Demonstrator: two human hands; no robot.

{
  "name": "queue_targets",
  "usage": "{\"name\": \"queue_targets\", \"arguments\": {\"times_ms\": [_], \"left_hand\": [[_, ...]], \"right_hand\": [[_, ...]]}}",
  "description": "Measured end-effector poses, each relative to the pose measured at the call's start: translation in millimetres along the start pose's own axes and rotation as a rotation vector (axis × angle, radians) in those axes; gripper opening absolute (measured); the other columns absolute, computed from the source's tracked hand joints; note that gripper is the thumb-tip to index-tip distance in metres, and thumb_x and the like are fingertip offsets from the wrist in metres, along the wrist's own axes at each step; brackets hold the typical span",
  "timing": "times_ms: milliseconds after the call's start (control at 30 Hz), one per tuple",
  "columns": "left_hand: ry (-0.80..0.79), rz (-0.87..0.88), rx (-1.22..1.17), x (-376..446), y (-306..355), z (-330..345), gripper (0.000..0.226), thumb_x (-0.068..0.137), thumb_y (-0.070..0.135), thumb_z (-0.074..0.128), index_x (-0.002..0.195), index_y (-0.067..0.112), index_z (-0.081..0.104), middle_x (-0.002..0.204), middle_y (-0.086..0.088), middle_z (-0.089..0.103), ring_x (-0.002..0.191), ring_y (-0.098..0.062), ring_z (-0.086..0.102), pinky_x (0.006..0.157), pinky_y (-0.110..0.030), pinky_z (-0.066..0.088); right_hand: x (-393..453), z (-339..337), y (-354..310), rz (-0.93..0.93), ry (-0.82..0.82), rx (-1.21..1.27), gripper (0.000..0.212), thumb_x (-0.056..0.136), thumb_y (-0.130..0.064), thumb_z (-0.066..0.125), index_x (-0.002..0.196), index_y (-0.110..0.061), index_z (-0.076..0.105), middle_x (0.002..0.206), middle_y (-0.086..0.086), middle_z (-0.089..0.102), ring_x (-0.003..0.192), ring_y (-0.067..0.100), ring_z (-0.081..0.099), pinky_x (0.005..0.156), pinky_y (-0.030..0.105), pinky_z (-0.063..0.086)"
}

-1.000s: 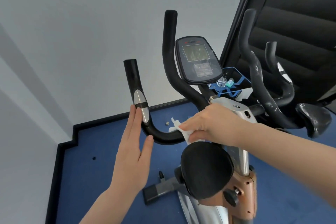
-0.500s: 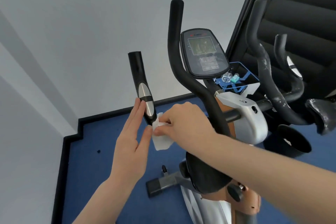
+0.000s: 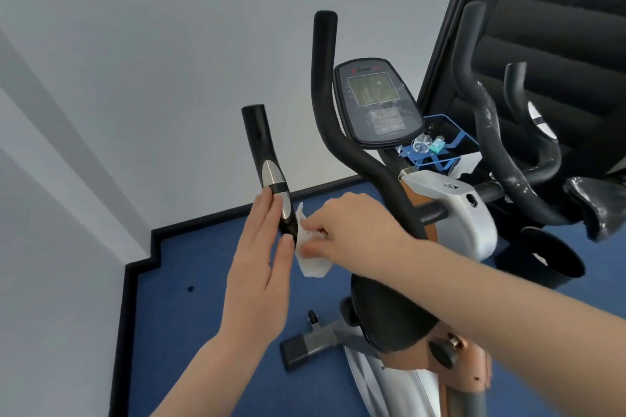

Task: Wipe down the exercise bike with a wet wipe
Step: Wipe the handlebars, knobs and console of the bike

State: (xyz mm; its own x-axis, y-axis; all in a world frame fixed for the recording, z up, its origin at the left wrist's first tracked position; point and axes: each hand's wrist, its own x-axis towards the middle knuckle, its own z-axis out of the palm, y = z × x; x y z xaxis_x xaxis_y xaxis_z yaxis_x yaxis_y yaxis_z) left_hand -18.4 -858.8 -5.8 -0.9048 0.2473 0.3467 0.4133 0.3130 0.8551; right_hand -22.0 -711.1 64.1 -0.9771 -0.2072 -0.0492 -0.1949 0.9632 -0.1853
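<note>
Only the head view here. Mid-frame we've got our left hand (image 3: pixel 257 267) flat, fingers straight and together, resting against the left side of the short black handlebar grip with the silver pulse sensor (image 3: pixel 271 173). Our right hand (image 3: pixel 352 230) comes in from the lower right and pinches a crumpled white wet wipe (image 3: pixel 311 264) right up against the lower end of that grip. The black, silver and copper exercise bike (image 3: pixel 450 223) fills the centre and right, its dark oval console (image 3: pixel 376 101) above, blue carpet floor (image 3: pixel 203 315) underneath.
</note>
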Motion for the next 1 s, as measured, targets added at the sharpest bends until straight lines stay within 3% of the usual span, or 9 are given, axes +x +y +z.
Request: {"name": "queue_targets", "arguments": {"times_ms": [133, 233, 300, 433, 600, 700, 800, 900, 1000], "left_hand": [[-0.096, 0.108, 0.104, -6.3, 3.3, 13.6, 0.050, 0.097, 0.031, 0.036, 0.146, 0.029, 0.023, 0.154, 0.023, 0.014, 0.143, 0.002, 0.005, 0.115, -0.016, 0.007], [-0.132, 0.140, 0.188, -7.5, 2.6, 17.2, 0.052, 0.096, 0.038, 0.031, 0.146, 0.026, 0.022, 0.155, 0.020, 0.014, 0.143, 0.001, 0.002, 0.114, -0.013, 0.003], [-0.143, 0.124, 0.230, -6.7, 2.6, 15.2, 0.054, 0.095, 0.041, 0.029, 0.147, 0.027, 0.021, 0.154, 0.021, 0.012, 0.143, 0.002, 0.000, 0.114, -0.011, 0.001], [-0.205, 0.132, 0.302, -6.4, 1.9, 9.3, 0.056, 0.094, 0.041, 0.030, 0.147, 0.029, 0.017, 0.154, 0.024, 0.009, 0.141, 0.006, -0.005, 0.113, -0.011, -0.001], [-0.269, 0.135, 0.334, -7.8, 3.8, -6.1, 0.056, 0.095, 0.037, 0.036, 0.148, 0.031, 0.018, 0.154, 0.023, 0.008, 0.140, 0.009, -0.006, 0.116, -0.023, 0.006], [-0.293, 0.134, 0.324, -14.6, 5.5, -20.6, 0.054, 0.097, 0.033, 0.042, 0.146, 0.035, 0.021, 0.152, 0.028, 0.008, 0.139, 0.011, -0.001, 0.118, -0.026, 0.013], [-0.277, 0.123, 0.302, -22.8, 5.8, -41.5, 0.052, 0.096, 0.034, 0.044, 0.144, 0.040, 0.026, 0.150, 0.033, 0.013, 0.138, 0.009, 0.014, 0.114, -0.028, 0.024], [-0.294, 0.151, 0.339, -33.9, 1.2, -66.7, 0.049, 0.095, 0.042, 0.039, 0.143, 0.040, 0.029, 0.149, 0.031, 0.017, 0.138, 0.009, 0.015, 0.114, -0.026, 0.021], [-0.323, 0.145, 0.404, -51.2, -7.0, -92.1, 0.046, 0.094, 0.043, 0.039, 0.140, 0.038, 0.035, 0.148, 0.030, 0.020, 0.137, 0.005, 0.020, 0.113, -0.024, 0.020]], "right_hand": [[-11.8, -15.9, 37.6, -0.112, -0.086, -0.047, 0.023, 0.087, -0.045, 0.059, 0.102, -0.033, 0.070, 0.077, -0.001, 0.066, 0.070, 0.015, 0.055, 0.063, 0.030, 0.041], [-18.6, -17.2, 55.7, -0.125, -0.079, -0.154, 0.021, 0.092, -0.042, 0.053, 0.108, -0.038, 0.067, 0.078, -0.005, 0.061, 0.081, 0.018, 0.060, 0.065, 0.027, 0.041], [-21.6, -15.0, 59.7, -0.094, -0.044, -0.145, 0.022, 0.092, -0.039, 0.055, 0.110, -0.036, 0.067, 0.079, -0.006, 0.063, 0.086, 0.020, 0.063, 0.067, 0.025, 0.039], [-28.8, -12.6, 53.3, 0.058, 0.016, -0.026, 0.030, 0.088, -0.038, 0.062, 0.118, -0.039, 0.064, 0.108, -0.010, 0.071, 0.100, 0.014, 0.063, 0.083, 0.027, 0.049], [-29.0, -11.1, 37.4, 0.193, 0.104, -0.033, 0.022, 0.086, -0.034, 0.064, 0.107, -0.037, 0.071, 0.096, -0.008, 0.072, 0.087, 0.014, 0.063, 0.070, 0.022, 0.044], [-29.8, -14.4, 19.1, 0.265, 0.160, -0.026, 0.014, 0.083, -0.029, 0.063, 0.089, -0.031, 0.074, 0.077, -0.004, 0.070, 0.074, 0.015, 0.061, 0.076, 0.029, 0.051], [-38.7, -18.9, -13.3, 0.260, 0.206, -0.026, 0.014, 0.084, -0.029, 0.060, 0.091, -0.028, 0.072, 0.082, -0.002, 0.070, 0.080, 0.019, 0.063, 0.068, 0.029, 0.050], [-57.3, -14.9, -52.1, 0.239, 0.278, -0.052, 0.015, 0.088, -0.030, 0.056, 0.093, -0.028, 0.070, 0.087, -0.004, 0.069, 0.084, 0.017, 0.062, 0.066, 0.028, 0.047], [-80.6, 2.7, -89.3, 0.238, 0.287, 0.012, 0.016, 0.090, -0.033, 0.053, 0.096, -0.028, 0.067, 0.092, -0.005, 0.068, 0.086, 0.016, 0.061, 0.073, 0.033, 0.049]]}}
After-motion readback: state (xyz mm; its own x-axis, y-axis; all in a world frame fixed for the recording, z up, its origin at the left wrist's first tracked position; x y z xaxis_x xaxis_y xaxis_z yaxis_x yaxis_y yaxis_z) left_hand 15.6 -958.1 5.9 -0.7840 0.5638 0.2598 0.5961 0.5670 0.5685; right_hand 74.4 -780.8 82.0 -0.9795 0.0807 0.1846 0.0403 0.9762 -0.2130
